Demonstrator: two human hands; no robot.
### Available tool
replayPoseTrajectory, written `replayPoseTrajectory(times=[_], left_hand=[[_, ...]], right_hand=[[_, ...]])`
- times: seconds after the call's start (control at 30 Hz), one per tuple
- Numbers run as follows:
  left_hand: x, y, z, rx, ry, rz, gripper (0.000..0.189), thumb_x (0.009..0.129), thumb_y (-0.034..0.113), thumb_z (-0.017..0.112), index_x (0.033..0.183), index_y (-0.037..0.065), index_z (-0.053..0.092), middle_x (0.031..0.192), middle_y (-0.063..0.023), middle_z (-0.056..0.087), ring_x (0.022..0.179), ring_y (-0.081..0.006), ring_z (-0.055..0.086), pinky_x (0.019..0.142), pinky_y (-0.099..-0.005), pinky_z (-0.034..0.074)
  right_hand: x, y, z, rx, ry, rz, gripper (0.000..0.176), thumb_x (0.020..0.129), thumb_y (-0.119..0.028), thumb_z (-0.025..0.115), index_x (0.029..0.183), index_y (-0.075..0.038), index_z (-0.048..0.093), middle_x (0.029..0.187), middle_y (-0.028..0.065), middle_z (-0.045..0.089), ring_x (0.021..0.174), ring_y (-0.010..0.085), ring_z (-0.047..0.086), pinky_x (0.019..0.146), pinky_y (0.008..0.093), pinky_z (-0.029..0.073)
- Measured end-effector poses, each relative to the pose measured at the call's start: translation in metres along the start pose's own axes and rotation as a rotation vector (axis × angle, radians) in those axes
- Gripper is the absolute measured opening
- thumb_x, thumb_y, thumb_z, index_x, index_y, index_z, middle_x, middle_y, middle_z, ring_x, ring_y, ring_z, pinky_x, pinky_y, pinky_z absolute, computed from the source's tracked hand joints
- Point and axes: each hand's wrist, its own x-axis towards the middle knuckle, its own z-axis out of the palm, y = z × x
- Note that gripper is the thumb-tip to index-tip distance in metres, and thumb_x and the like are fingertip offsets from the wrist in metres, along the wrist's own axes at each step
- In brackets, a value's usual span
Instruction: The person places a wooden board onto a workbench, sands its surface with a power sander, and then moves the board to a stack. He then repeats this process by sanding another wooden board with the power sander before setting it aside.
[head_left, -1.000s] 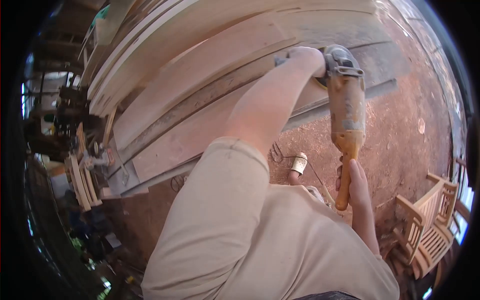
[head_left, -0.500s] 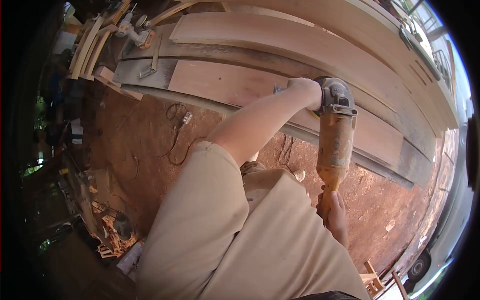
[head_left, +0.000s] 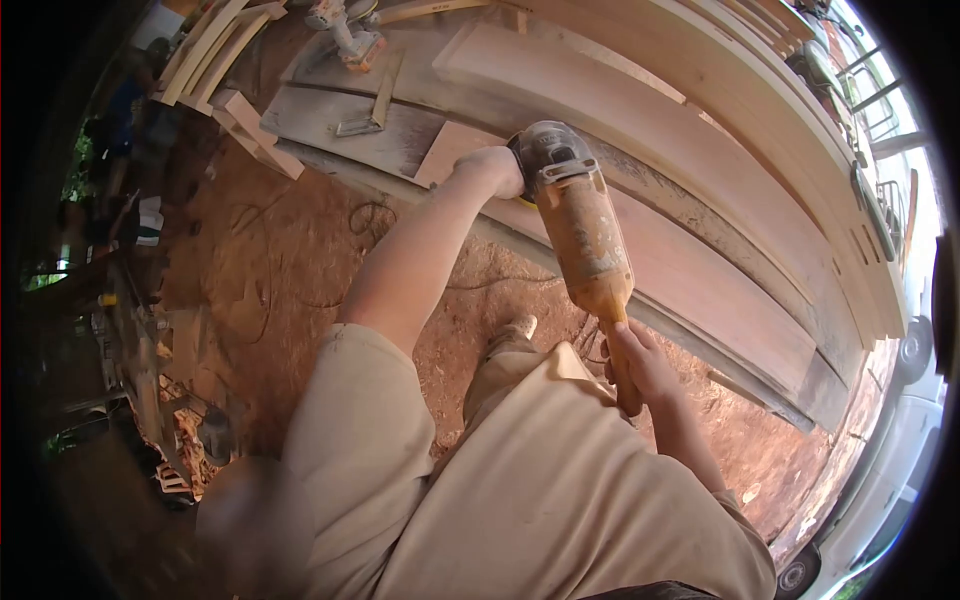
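A dusty angle grinder (head_left: 583, 230) with a yellowish body reaches over the bench, its head low over a reddish wooden board (head_left: 710, 285). My left hand (head_left: 490, 172) is closed at the side of the grinder's head, where a side handle seems hidden under the fingers. Around the rear handle wraps my right hand (head_left: 645, 362), close to my body. Most of the disc is hidden behind the head and my left hand. The board lies flat, and its left end shows past my left wrist.
Behind the board lie more long planks (head_left: 600, 95). A cordless drill (head_left: 345, 35) and a metal-and-wood square (head_left: 378, 105) rest at the bench's left end. Curved wooden pieces (head_left: 215, 50) stand beyond it. A cord crosses the dirt floor (head_left: 300, 240). A white vehicle (head_left: 890, 480) stands at right.
The grinder and both my hands have moved left along the board, the grinder now more slanted. The whole view has also shifted and turned somewhat. Both hands keep their hold.
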Motion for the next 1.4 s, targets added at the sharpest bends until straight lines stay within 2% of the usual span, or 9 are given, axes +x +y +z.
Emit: replayPoseTrajectory(times=[0.3,0.57,0.6,0.67,0.8,1.17,1.2,1.3,1.4], left_hand=[[0.133,-0.177,0.03,0.132,0.04,-0.034,0.042,0.087,0.019,0.07,0.128,0.01,0.072,0.136,-0.0176,0.066,0.128,-0.0357,0.062,0.106,-0.0432,0.052],[0.151,-0.208,0.031,0.392,0.034,0.059,0.037,0.084,0.017,0.074,0.121,0.011,0.076,0.131,-0.0131,0.071,0.123,-0.0318,0.067,0.1,-0.0437,0.056],[0.046,-0.138,-0.018,0.104,0.093,-0.166,0.036,0.087,0.02,0.073,0.121,0.01,0.076,0.13,-0.0136,0.072,0.122,-0.031,0.068,0.099,-0.0428,0.056],[0.011,-0.104,-0.013,-0.076,0.29,-0.284,0.035,0.091,0.022,0.068,0.122,0.007,0.075,0.124,-0.0192,0.073,0.121,-0.0339,0.069,0.1,-0.044,0.056],[0.009,-0.044,0.026,-0.134,0.627,-0.127,0.02,0.091,0.016,0.064,0.104,0.009,0.078,0.11,-0.0175,0.077,0.108,-0.0355,0.074,0.093,-0.0493,0.057],[-0.048,0.211,0.039,0.08,0.332,0.1,0.027,0.094,0.022,0.062,0.112,0.011,0.077,0.117,-0.0166,0.076,0.115,-0.0365,0.072,0.095,-0.0517,0.056],[-0.04,0.158,0.01,0.081,0.305,0.138,0.027,0.092,0.021,0.064,0.114,0.011,0.077,0.119,-0.0172,0.075,0.116,-0.0364,0.071,0.097,-0.0516,0.056],[-0.059,0.206,-0.004,0.177,0.273,0.261,0.028,0.092,0.021,0.064,0.116,0.012,0.077,0.121,-0.0177,0.075,0.119,-0.0366,0.07,0.097,-0.0519,0.055],[-0.076,0.353,0.041,0.263,0.269,0.402,0.029,0.093,0.02,0.063,0.117,0.011,0.076,0.122,-0.0178,0.074,0.12,-0.0374,0.069,0.099,-0.0522,0.055]], right_hand=[[0.063,-0.043,0.096,-0.123,-0.131,0.017,0.046,0.107,-0.048,0.053,0.119,-0.003,0.058,0.092,0.0042,0.055,0.07,0.014,0.058,0.064,0.0317,0.051],[0.071,-0.045,0.096,-0.078,-0.218,-0.027,0.051,0.108,-0.046,0.053,0.134,-0.003,0.055,0.099,0.0057,0.058,0.075,0.0156,0.06,0.068,0.0333,0.054],[0.072,-0.04,0.086,-0.031,-0.278,-0.043,0.052,0.108,-0.045,0.053,0.139,-0.003,0.053,0.101,0.0068,0.058,0.076,0.0165,0.062,0.069,0.0337,0.055],[0.07,-0.019,0.066,0.017,-0.317,-0.102,0.05,0.109,-0.04,0.051,0.143,-0.003,0.049,0.104,0.0082,0.058,0.076,0.0184,0.065,0.069,0.0343,0.056],[0.025,-0.001,0.039,-0.013,-0.187,-0.08,0.044,0.11,-0.034,0.049,0.142,-0.004,0.048,0.103,0.0089,0.057,0.069,0.0177,0.065,0.062,0.0329,0.055],[-0.101,0.116,-0.087,0.335,-0.077,-0.262,0.052,0.109,-0.034,0.052,0.149,-0.003,0.04,0.095,0.0048,0.053,0.072,0.0157,0.061,0.063,0.032,0.053],[-0.094,0.087,-0.02,0.354,-0.014,-0.264,0.052,0.109,-0.034,0.052,0.149,-0.003,0.04,0.095,0.0048,0.053,0.072,0.0157,0.061,0.063,0.032,0.053],[-0.12,0.087,-0.001,0.343,0.132,-0.256,0.046,0.11,-0.035,0.05,0.142,-0.002,0.044,0.097,0.0048,0.053,0.069,0.0144,0.059,0.061,0.0318,0.053],[-0.165,0.13,-0.082,0.417,0.282,-0.265,0.04,0.11,-0.034,0.049,0.136,-0.002,0.047,0.094,0.0048,0.054,0.067,0.014,0.059,0.06,0.0318,0.053]])
